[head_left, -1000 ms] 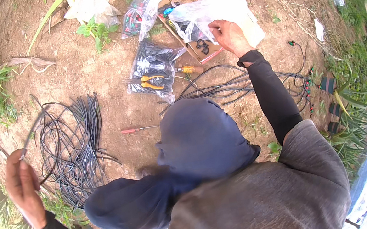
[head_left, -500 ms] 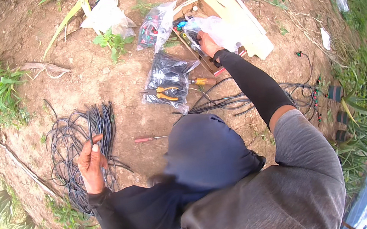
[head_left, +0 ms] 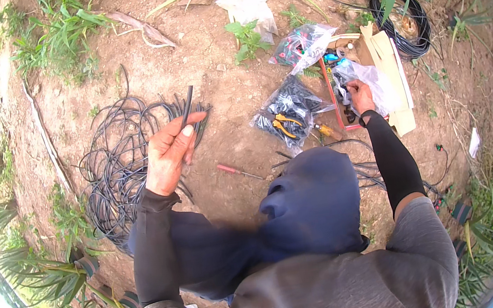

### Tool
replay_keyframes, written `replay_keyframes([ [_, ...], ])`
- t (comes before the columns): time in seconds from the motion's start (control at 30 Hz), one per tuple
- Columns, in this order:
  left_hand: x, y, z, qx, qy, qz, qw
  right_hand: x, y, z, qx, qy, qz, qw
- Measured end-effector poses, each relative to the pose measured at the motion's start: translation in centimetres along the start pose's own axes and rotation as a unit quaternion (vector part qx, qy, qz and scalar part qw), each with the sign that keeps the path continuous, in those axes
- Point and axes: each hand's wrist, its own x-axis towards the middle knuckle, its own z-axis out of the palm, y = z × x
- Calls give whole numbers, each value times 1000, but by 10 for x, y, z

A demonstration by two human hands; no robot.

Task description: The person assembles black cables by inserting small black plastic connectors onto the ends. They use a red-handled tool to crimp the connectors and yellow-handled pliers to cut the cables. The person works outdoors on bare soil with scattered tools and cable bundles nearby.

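Between thumb and fingers of my left hand [head_left: 169, 154] is the end of a thin black tube [head_left: 188, 104], pointing up. Below and left of it on the soil spreads a loose tangle of black tubing [head_left: 109, 183]. My right hand [head_left: 361, 97] is inside an open cardboard box [head_left: 339, 113], fingers bent in at a clear plastic bag [head_left: 378, 81] and small dark parts. What those fingertips pinch is too small to make out. Left of the box, yellow-handled pliers [head_left: 284, 123] lie on a clear bag of black parts [head_left: 284, 103].
An amber-handled screwdriver [head_left: 327, 132] lies by the box, a red-handled one [head_left: 229, 168] before my knee. Farther back are a bag of red and green parts [head_left: 301, 43] and a white bag [head_left: 251, 6]. A coil of black tubing [head_left: 423, 46] rests at the far right.
My view has swung left, so the ground things appear farther right. My left hand has risen away from the tangle with the tube end. My right hand stays in the box.
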Motion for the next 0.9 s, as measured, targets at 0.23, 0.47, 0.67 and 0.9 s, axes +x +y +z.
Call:
replay_keyframes([
  [0.23, -11, 6, -6, -41, -12, 19, 999, -42, -75, -44, 22, 33, 102, 994],
  [0.47, -21, 13, -5, -99, -23, 68, 992, -94, -211, -62, 428, -114, 141, 885],
  [0.67, -36, 17, -2, -5, -35, 88, 996, -104, -396, -100, 434, -309, -48, 845],
  [0.9, -48, 25, 7, -19, -43, 125, 991, -133, -468, -95, 328, -357, -150, 862],
])
